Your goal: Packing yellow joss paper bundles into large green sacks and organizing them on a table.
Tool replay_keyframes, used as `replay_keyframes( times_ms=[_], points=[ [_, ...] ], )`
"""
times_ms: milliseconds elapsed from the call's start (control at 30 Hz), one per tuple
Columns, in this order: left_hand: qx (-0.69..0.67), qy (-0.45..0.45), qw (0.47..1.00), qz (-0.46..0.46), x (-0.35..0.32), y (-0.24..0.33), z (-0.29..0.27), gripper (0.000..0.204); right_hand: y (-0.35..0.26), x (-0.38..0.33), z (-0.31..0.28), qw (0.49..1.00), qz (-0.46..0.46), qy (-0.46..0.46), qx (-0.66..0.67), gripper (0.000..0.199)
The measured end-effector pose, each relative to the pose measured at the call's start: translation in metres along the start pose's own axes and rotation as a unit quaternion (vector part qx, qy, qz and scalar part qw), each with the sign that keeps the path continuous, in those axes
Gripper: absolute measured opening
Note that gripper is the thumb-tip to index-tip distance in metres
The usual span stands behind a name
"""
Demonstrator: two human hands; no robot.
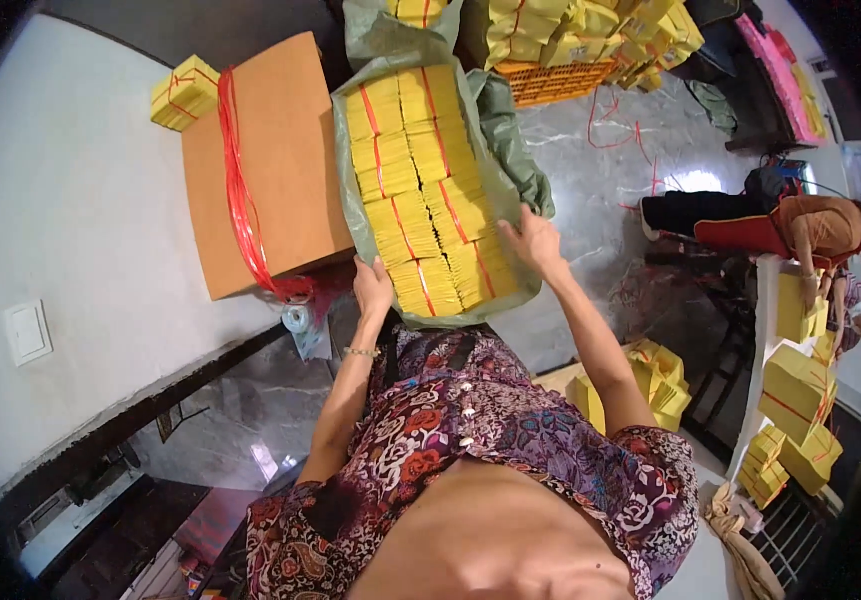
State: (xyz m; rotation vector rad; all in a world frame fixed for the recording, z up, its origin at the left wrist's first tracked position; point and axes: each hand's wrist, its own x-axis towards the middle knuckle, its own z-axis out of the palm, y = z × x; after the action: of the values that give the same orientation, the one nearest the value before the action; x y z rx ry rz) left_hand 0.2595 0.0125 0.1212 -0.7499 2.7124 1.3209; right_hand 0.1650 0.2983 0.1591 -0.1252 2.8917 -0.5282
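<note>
A green woven plastic sack [347, 190] lies in front of me, its mouth spread wide. Packed inside in two columns are several bundles of yellow folded paper [412, 225], each tied with red plastic strip. My left hand [372, 288] is closed on the sack's near left edge, thumb on the inner side. On the right side, my right hand [534, 243] has the sack's rim between its thumb and forefinger; the other fingers are partly hidden. Bunched green sack material [515, 150] hangs along the right side, just beyond that hand.
Left of the sack stands an orange-brown wooden board or box [275, 170] with red plastic strips [238, 195] draped over it. A yellow bundle [185, 93] sits behind. An orange crate [560, 82] piled with bundles is at the back. At right, a person [820, 230] handles yellow bundles.
</note>
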Motion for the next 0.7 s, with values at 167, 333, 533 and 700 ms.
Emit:
replay_keyframes(
  times_ms=[167, 333, 533, 700],
  points=[
    [-0.048, 0.108, 0.989, 0.087, -0.019, 0.002, -0.002, 0.018, 0.007, -0.020, 0.005, 0.999, -0.038, 0.023, 0.028, 0.025],
    [-0.006, -0.020, 0.999, 0.030, -0.009, 0.009, -0.012, 0.018, 0.000, -0.017, 0.001, 0.998, -0.037, 0.039, 0.025, 0.030],
    [0.056, -0.201, 0.977, -0.045, 0.079, 0.020, -0.055, 0.064, -0.007, 0.022, -0.040, 0.997, -0.035, 0.027, 0.059, 0.040],
    [0.155, -0.082, 0.984, 0.019, 0.172, 0.085, -0.060, 0.090, -0.016, 0.096, -0.066, 0.987, -0.015, 0.154, 0.047, 0.050]
  ],
)
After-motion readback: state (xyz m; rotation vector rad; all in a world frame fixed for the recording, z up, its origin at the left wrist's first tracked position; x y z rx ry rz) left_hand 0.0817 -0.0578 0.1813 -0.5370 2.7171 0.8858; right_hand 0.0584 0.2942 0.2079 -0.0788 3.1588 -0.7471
